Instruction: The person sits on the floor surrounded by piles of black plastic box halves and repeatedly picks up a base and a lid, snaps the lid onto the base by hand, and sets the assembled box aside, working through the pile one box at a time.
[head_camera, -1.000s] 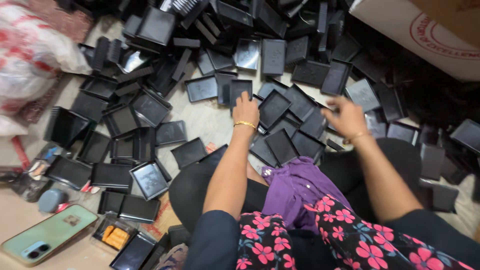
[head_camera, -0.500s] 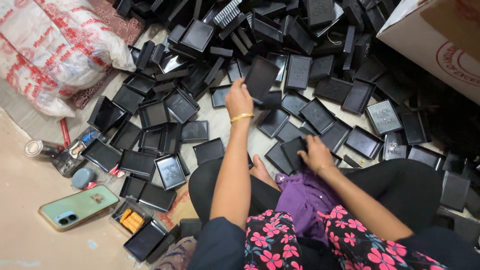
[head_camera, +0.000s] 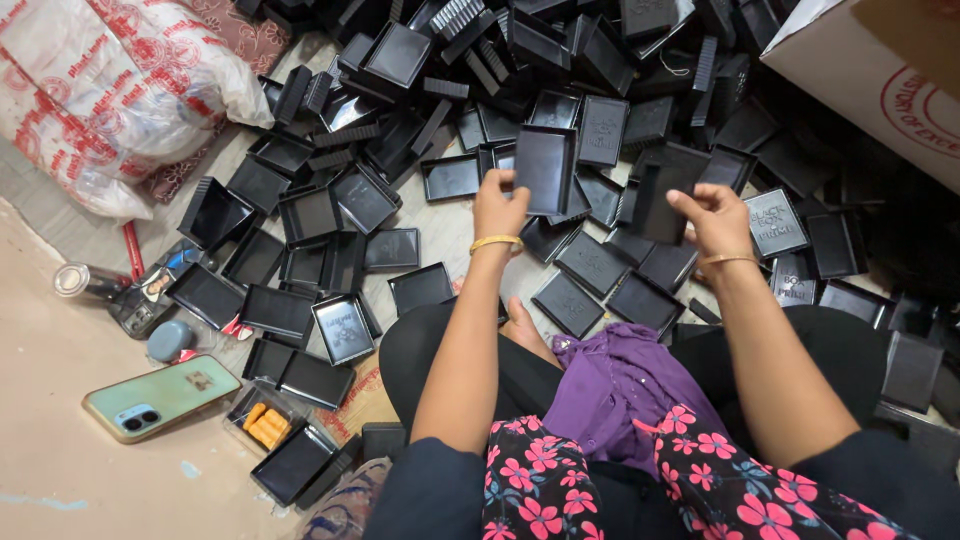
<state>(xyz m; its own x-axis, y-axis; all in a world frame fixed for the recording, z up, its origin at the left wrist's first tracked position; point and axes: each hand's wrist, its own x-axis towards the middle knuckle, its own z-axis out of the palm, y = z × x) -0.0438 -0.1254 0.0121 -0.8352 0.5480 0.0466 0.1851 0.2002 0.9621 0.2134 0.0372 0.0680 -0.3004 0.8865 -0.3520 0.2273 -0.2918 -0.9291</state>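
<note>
I sit on the floor before a heap of small black plastic boxes and lids. My left hand, with a gold bangle on the wrist, grips the lower edge of a black box tray held up above the pile. My right hand, also with a bangle, holds a second black box piece by its right side. The two pieces are apart, a short gap between them. More flat black boxes lie just under both hands, near my knees.
A white printed sack lies at the upper left. A cardboard carton stands at the upper right. On the floor to the left lie a green phone, a small round grey lid, a small metal can and a clear box with orange pieces.
Both hands have risen from the pile, each now with a black box piece. The right hand moved up and right from the boxes near my lap.
</note>
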